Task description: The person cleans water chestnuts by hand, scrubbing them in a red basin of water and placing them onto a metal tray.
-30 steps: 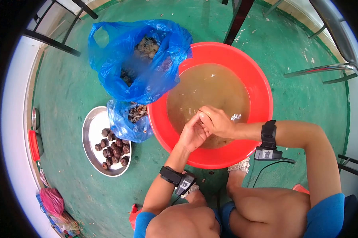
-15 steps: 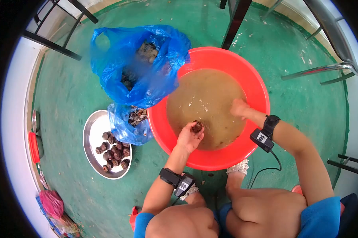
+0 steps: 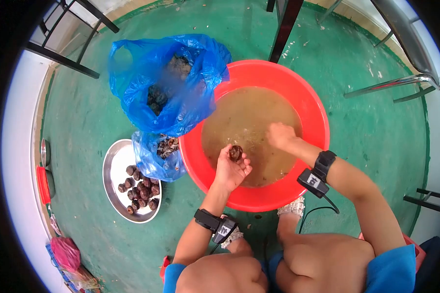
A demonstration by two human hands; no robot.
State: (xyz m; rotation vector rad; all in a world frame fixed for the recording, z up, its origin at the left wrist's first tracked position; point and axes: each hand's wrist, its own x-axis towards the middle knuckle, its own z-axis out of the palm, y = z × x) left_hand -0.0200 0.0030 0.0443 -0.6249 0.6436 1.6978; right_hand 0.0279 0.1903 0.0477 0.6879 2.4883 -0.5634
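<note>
My left hand [image 3: 232, 170] is palm up over the near left part of a red basin [image 3: 313, 107], holding a dark brown round piece [image 3: 235, 153] between thumb and fingers. Murky brown water [image 3: 249, 110] fills the basin. Over the right side of the water, my right hand [image 3: 281, 136] has its fingers bent and partly blurred; whether it holds anything is hidden. Several similar dark pieces [image 3: 144, 193] lie in a round metal tray [image 3: 113, 188] at the left.
A large blue plastic bag [image 3: 132, 100] with dark contents overlaps the basin's upper left rim. Below it, a smaller blue bag [image 3: 154, 166] holds brown scraps and overlaps the tray. Dark furniture legs [image 3: 284, 34] stand beyond the basin, and a chair [image 3: 400, 39] is at upper right.
My right hand has moved left across the water, toward my left hand. My left hand has turned more palm up, with the dark piece still in it and slightly shifted left.
</note>
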